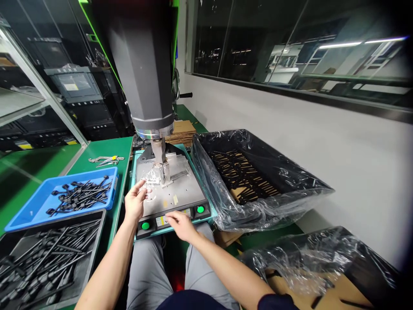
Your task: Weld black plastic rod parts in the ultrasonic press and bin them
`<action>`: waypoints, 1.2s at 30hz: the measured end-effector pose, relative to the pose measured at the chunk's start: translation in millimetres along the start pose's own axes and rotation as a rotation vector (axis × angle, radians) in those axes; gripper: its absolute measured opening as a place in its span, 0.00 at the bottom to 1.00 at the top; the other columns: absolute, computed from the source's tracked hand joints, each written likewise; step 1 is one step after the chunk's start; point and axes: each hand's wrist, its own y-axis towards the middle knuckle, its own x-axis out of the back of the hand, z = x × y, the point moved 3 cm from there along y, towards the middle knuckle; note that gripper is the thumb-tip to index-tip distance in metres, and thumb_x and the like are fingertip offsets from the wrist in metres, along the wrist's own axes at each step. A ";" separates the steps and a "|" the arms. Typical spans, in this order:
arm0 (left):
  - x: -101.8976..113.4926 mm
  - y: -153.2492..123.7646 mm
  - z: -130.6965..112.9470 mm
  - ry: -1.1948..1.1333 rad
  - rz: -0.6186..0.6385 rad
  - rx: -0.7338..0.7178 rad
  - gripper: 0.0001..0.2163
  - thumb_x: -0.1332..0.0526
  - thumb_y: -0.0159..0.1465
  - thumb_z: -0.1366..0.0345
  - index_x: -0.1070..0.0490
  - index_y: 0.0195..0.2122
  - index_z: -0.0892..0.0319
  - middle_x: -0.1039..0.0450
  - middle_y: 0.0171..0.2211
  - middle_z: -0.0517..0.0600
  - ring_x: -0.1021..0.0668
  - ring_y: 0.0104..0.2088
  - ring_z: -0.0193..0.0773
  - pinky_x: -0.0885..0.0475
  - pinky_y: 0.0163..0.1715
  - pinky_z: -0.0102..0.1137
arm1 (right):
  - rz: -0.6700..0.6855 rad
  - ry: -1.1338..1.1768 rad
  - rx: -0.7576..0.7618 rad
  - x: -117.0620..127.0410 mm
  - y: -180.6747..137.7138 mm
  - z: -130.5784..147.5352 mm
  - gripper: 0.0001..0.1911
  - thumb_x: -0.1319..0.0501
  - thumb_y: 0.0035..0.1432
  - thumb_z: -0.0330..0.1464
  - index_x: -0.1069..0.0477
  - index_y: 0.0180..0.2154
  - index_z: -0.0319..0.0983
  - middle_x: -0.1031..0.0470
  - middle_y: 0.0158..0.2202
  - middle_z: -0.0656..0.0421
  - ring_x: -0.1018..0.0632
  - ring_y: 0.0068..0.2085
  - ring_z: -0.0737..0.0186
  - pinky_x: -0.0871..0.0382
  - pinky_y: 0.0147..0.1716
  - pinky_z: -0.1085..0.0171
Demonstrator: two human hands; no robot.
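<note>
My left hand (pixel 136 201) is over the left side of the grey metal plate (pixel 190 193), fingers apart, with nothing visible in it. Its fingertips are close to a small clear-and-metal fixture (pixel 152 181) on the plate. Above that, the narrow metal tip (pixel 159 153) of a large dark press-like machine head (pixel 146 77) points down at the plate. My right hand (pixel 182 225) is at the front panel, between two green buttons (pixel 145 225), (pixel 200 209). Its fingers are curled together, and no object shows in them.
Left are a blue tray (pixel 32 211) of black long-stemmed parts and a dark tray (pixel 93 241) of longer black rods. Pliers (pixel 106 160) lie behind them. Right stands a plastic-lined black bin (pixel 274 168) with rows of black parts; another lined box (pixel 322 258) sits nearer. Cardboard sheets (pixel 182 131) are stacked behind.
</note>
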 end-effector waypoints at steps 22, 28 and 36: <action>-34.3 40.8 -40.9 -0.166 0.020 0.016 0.23 0.34 0.51 0.73 0.27 0.50 0.61 0.35 0.62 0.59 0.20 0.31 0.32 0.31 0.21 0.23 | -0.169 -0.372 0.057 32.4 234.4 30.6 0.10 0.39 0.58 0.31 0.25 0.42 0.37 0.24 0.49 0.50 0.27 0.52 0.53 0.35 0.55 0.56; -26.8 32.9 -27.9 -0.046 -0.004 -0.029 0.23 0.35 0.51 0.71 0.26 0.50 0.60 0.34 0.61 0.59 0.21 0.31 0.33 0.31 0.23 0.24 | -0.202 -0.002 0.019 45.9 163.6 28.8 0.14 0.38 0.57 0.38 0.28 0.44 0.40 0.22 0.41 0.56 0.23 0.41 0.58 0.29 0.46 0.58; -2.5 -3.5 21.2 0.212 -0.031 0.026 0.15 0.38 0.51 0.68 0.22 0.40 0.61 0.23 0.47 0.57 0.22 0.29 0.35 0.29 0.26 0.28 | -0.133 0.057 0.084 49.6 48.7 51.6 0.17 0.28 0.47 0.40 0.27 0.38 0.41 0.24 0.33 0.60 0.26 0.29 0.65 0.29 0.33 0.64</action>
